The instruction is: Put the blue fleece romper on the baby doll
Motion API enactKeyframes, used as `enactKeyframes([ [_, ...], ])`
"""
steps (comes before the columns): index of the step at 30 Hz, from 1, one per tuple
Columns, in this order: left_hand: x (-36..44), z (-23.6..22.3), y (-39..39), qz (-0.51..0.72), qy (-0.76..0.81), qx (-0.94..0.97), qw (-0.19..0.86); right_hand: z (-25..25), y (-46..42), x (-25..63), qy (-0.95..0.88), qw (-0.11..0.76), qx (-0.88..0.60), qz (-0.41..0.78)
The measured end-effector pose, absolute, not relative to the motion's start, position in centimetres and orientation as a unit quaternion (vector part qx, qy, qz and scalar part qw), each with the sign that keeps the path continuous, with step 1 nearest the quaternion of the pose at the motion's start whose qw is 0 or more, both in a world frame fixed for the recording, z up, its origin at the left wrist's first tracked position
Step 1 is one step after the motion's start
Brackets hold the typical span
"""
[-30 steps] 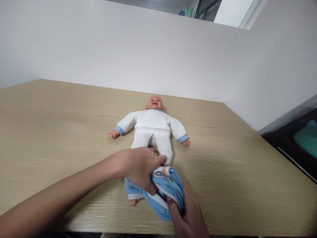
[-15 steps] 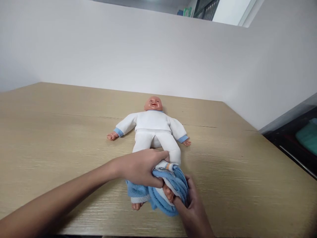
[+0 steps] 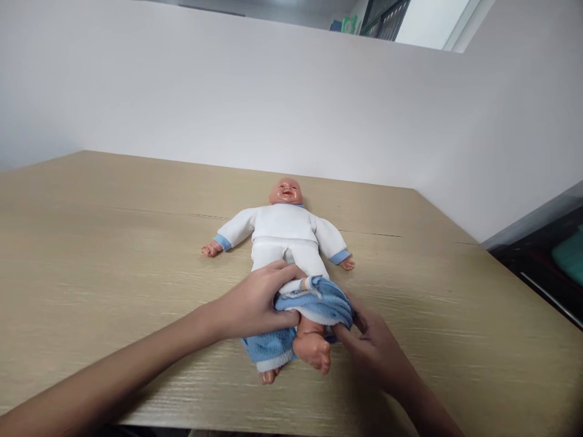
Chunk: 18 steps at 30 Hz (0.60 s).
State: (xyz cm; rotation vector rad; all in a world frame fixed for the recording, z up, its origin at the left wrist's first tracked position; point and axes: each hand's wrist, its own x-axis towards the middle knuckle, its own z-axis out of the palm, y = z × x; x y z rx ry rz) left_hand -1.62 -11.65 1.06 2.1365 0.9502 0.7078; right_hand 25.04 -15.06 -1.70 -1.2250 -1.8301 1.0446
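Observation:
A baby doll (image 3: 286, 221) in a white top with blue cuffs lies on its back, head away from me. Blue-and-white terry trousers (image 3: 336, 298) are bunched around its leg on the right, and that bare foot (image 3: 313, 351) sticks out below the cloth. The other leg is inside a blue trouser leg (image 3: 272, 347), with toes showing at the hem. My left hand (image 3: 268, 297) pinches the bunched cloth from the left, thumb beside the ankle. My right hand (image 3: 371, 340) grips the same bunch from the right, its fingertips partly hidden by cloth.
The doll rests on a wide wooden table (image 3: 136, 255) with a narrow seam across it. A pale wall (image 3: 255, 97) rises behind. At the right, beyond the table edge, is a dark area with a green item (image 3: 568, 255).
The bunched trousers have moved up the doll's leg, away from me, so the whole foot and ankle now show. My right hand has moved up and right with the cloth.

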Motion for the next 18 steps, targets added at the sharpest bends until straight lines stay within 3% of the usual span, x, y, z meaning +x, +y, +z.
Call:
enactKeyframes([
  [10,-4.9,2.3,-11.4,0.189,0.354,0.888,0.224,2.1,-11.8,28.0,-0.808,0.159,-0.397,0.406],
  [15,-8.4,3.1,-9.9,0.134,0.377,0.871,0.286,2.5,-8.9,27.7,-0.833,0.186,-0.318,0.414],
  [18,-9.5,1.9,-8.6,0.153,0.354,0.856,0.344,1.2,-7.0,26.9,-0.791,0.232,-0.294,0.484],
])
